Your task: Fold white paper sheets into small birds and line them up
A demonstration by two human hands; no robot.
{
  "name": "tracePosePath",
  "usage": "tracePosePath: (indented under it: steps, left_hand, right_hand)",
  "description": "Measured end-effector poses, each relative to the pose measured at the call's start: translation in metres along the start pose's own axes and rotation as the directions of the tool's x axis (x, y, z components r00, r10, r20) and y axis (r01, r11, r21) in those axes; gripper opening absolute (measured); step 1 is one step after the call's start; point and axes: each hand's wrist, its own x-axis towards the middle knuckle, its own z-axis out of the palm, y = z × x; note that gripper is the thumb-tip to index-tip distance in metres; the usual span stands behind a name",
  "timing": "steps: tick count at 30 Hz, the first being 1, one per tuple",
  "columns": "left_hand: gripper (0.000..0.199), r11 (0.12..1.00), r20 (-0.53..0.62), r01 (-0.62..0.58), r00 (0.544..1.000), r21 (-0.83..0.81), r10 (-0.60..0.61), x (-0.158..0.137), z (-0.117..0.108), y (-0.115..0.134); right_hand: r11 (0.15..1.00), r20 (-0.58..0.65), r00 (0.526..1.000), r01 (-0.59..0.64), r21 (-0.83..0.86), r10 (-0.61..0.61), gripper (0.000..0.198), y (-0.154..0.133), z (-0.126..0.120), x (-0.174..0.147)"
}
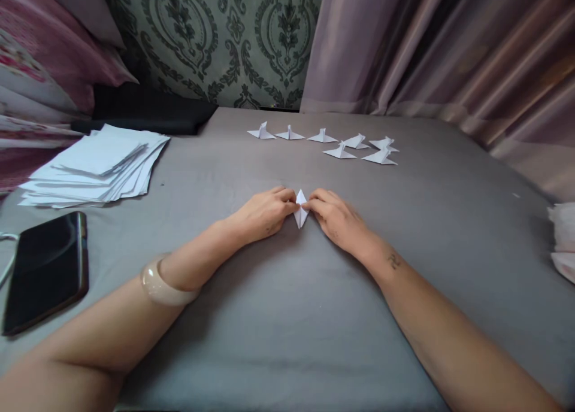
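Between my two hands is a small piece of folded white paper [301,214], shaped like a narrow diamond with a crease down its length. My left hand [269,211] pinches its left side between thumb and fingers. From the other side, my right hand [336,217] grips the right edge the same way, thumb near the middle of the diamond. Both hands rest close to the grey cloth surface. The undersides of the fingers are hidden.
Several folded white paper birds [340,151] stand beyond my hands. A stack of white paper sheets [96,160] lies at the left, with a phone [47,271] nearer me. Behind the stack is a folded black item [148,109]. Curtains [359,47] hang at the back right.
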Motion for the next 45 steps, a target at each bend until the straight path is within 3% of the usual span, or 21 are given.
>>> tracePosePath:
  steps: [4,8,14,18,20,23,27,29,31,33,36,41,45]
  left_hand:
    - [0.038,0.997,0.040,-0.024,0.999,0.071,0.021,-0.002,-0.003,0.001]
    - [0.037,0.996,0.025,0.029,0.999,0.087,-0.031,-0.004,-0.002,0.003]
    - [0.038,0.983,-0.098,0.099,0.988,-0.155,-0.115,-0.004,0.001,-0.002]
    - [0.028,0.849,-0.115,0.277,0.925,-0.449,-0.363,0.001,0.004,-0.005]
    - [0.019,0.790,-0.087,0.342,0.892,-0.509,-0.443,0.005,0.006,-0.005]
    - [0.022,0.769,-0.110,0.367,0.866,-0.524,-0.488,0.010,0.011,-0.005]
    - [0.018,0.730,-0.097,0.347,0.866,-0.588,-0.490,0.014,0.016,-0.006]
    - [0.019,0.654,-0.061,0.346,0.855,-0.673,-0.515,0.014,0.017,-0.005]
    - [0.023,0.511,-0.032,0.314,0.829,-0.800,-0.559,0.014,0.015,-0.001]
    - [0.027,0.342,-0.030,0.223,0.799,-0.913,-0.600,0.014,0.012,0.004]
    - [0.029,0.198,-0.073,0.069,0.771,-0.978,-0.633,0.016,0.008,0.010]
    - [0.032,0.134,-0.118,-0.043,0.775,-0.990,-0.621,0.018,0.011,0.013]
    - [0.039,0.136,-0.124,-0.057,0.817,-0.989,-0.564,0.016,0.014,0.015]
  right_hand:
    - [0.975,0.068,0.997,0.047,-0.216,-0.033,0.038,-0.013,-0.009,-0.007]
    - [0.972,0.070,0.997,0.035,-0.232,-0.020,0.039,-0.012,-0.009,-0.009]
    - [0.999,-0.018,0.999,-0.027,0.044,0.028,0.038,0.007,-0.001,-0.003]
    - [0.974,-0.107,0.988,-0.089,0.210,0.113,0.031,0.010,0.005,0.001]
    - [0.954,-0.129,0.978,-0.127,0.270,0.166,0.024,0.008,0.008,0.002]
    - [0.940,-0.141,0.970,-0.146,0.310,0.197,0.019,0.005,0.010,0.003]
    - [0.928,-0.173,0.959,-0.154,0.340,0.223,0.017,0.004,0.012,0.005]
    - [0.883,-0.205,0.931,-0.193,0.428,0.303,0.018,0.005,0.012,0.008]
    - [0.778,-0.206,0.885,-0.230,0.585,0.417,0.021,0.005,0.012,0.010]
    - [0.622,-0.140,0.853,-0.245,0.744,0.503,0.032,0.002,0.011,0.012]
    - [0.442,-0.037,0.858,-0.226,0.868,0.512,0.045,-0.008,0.010,0.013]
    - [0.416,-0.086,0.885,-0.128,0.900,0.458,0.038,-0.027,0.009,0.010]
    - [0.432,-0.150,0.837,-0.111,0.895,0.526,0.036,-0.028,0.008,0.009]
